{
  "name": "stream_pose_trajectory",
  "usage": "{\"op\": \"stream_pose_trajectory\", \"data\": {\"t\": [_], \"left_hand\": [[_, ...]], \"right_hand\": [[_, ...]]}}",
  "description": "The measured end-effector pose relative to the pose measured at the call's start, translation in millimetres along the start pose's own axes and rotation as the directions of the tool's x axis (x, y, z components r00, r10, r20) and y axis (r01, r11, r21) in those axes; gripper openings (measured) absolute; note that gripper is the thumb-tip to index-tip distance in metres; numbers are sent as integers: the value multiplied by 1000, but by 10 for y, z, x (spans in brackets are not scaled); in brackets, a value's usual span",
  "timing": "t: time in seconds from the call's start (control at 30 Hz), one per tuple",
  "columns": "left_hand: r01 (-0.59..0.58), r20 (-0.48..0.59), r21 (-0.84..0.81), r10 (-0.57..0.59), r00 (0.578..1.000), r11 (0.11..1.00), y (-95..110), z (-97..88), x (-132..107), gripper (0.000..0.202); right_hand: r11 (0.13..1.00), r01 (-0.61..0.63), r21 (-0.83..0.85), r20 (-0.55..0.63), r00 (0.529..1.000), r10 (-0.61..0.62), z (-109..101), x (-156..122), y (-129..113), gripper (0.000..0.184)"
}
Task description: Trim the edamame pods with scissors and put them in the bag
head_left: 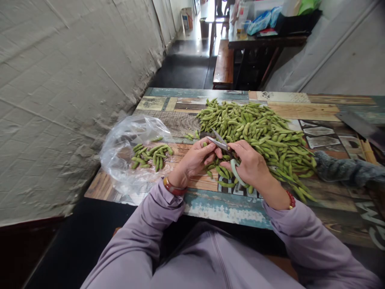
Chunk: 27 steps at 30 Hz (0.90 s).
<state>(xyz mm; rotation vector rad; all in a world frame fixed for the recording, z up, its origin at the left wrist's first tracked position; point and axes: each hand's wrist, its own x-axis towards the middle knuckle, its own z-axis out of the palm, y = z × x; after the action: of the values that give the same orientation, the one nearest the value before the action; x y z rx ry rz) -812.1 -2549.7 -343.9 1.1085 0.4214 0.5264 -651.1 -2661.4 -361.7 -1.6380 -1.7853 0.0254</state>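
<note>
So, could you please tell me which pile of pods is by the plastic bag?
The small pile, left of the left hand; the much larger heap lies apart from the bag.

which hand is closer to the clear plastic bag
Left. The left hand is just to the right of the clear plastic bag; the right hand, holding the scissors, is farther off, beyond the left hand and beside the big pile of green pods.

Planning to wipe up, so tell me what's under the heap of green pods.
The patterned tabletop shows around the heap of green pods and in gaps at its near edge. What lies beneath its middle is covered and cannot be seen.
</note>
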Motion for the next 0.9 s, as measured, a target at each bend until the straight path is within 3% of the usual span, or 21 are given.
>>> {"op": "stream_pose_trajectory", "data": {"t": [0.27,0.4,0.57,0.73,0.83,0.9], "left_hand": [[8,-51,8,-8,999,1000,-6,-22,-12,32],[15,-165,5,-14,986,1000,34,-76,3,32],[-83,-423,-81,41,905,993,211,-274,35,24],[-122,-529,-111,45,847,986,316,-433,45,13],[-96,-549,124,149,822,988,248,-512,88,6],[-16,-550,458,297,780,889,175,-564,128,6]], "right_hand": [[999,-11,-40,17,1000,11,-10,-13,5,26],[997,-34,-73,8,999,34,-1,-16,35,26],[993,-86,-84,-69,994,80,5,-10,73,30],[995,-67,-77,-75,995,61,-15,-11,38,30],[996,-54,-67,-74,996,49,-23,-15,9,29],[996,-51,-68,-72,996,46,-29,-17,-6,28]]}}
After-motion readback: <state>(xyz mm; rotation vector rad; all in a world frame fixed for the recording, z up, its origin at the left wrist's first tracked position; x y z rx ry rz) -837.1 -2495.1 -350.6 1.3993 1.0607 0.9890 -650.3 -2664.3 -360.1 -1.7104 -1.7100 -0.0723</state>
